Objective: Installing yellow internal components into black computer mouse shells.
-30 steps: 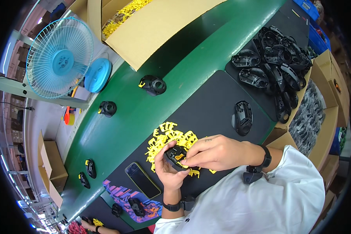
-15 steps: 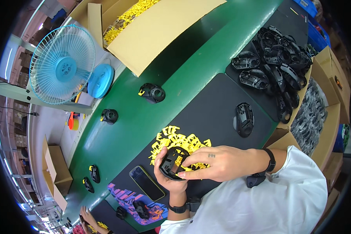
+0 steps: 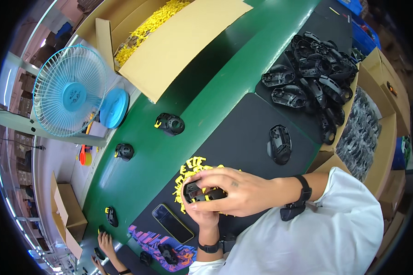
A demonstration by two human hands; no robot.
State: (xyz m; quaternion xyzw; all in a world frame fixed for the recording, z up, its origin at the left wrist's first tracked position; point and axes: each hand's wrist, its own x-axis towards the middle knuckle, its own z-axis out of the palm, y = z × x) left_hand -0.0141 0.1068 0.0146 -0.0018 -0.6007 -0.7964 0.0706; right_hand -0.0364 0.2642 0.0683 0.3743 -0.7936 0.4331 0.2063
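Observation:
Over a pile of small yellow plastic clips (image 3: 181, 182), my two hands hold a black computer mouse shell (image 3: 198, 191) with yellow pieces on it. My left hand (image 3: 201, 216) wraps it from below and the left side. From the right, my right hand (image 3: 245, 192) closes over it, fingers across the top and thumb along the near side. Fingers cover part of the shell. Another open mouse shell (image 3: 280, 144) lies on the dark mat, beyond my right hand. A phone (image 3: 173, 223) lies left of my left hand.
Black mouse shells (image 3: 314, 68) are heaped at the far right, beside a carton of clear-wrapped parts (image 3: 360, 133). Shells with yellow clips (image 3: 170, 124) stand along the green bench (image 3: 142, 169). A blue fan (image 3: 73, 94) stands left. A co-worker's hand (image 3: 106, 243) reaches in, lower left.
The mouse shell has been turned in my hands, and my right hand now wraps over it instead of working inside. At lower left, the co-worker's hand has reached forward to a shell.

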